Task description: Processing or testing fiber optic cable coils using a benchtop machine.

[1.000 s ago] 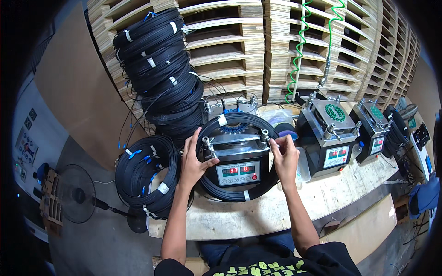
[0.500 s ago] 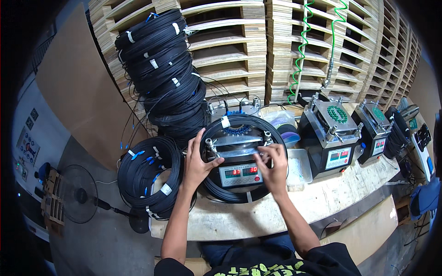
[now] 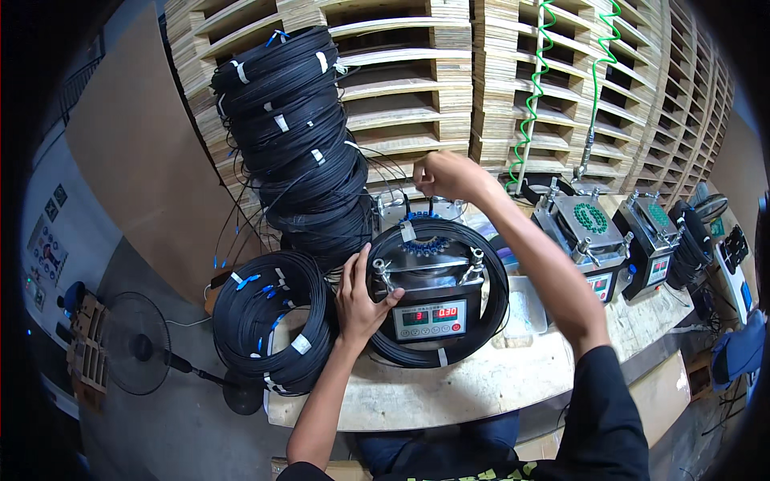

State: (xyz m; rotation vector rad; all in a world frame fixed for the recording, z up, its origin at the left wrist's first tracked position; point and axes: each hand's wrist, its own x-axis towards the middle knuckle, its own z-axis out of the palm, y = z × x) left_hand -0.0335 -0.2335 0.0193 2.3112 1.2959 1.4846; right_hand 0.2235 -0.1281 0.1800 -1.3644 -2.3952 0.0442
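Bracing the black cable coil (image 3: pixel 437 353) ringed around the grey bench machine (image 3: pixel 427 298) with spread left hand (image 3: pixel 358 297) fingers, right hand (image 3: pixel 446 174) pinched on thin leads behind, risked snagging them or toppling the leaning coil stack (image 3: pixel 301 148).

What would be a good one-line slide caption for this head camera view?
Left hand rests on a small machine ringed by a black cable coil, right hand raised behind it, more coils stacked alongside.
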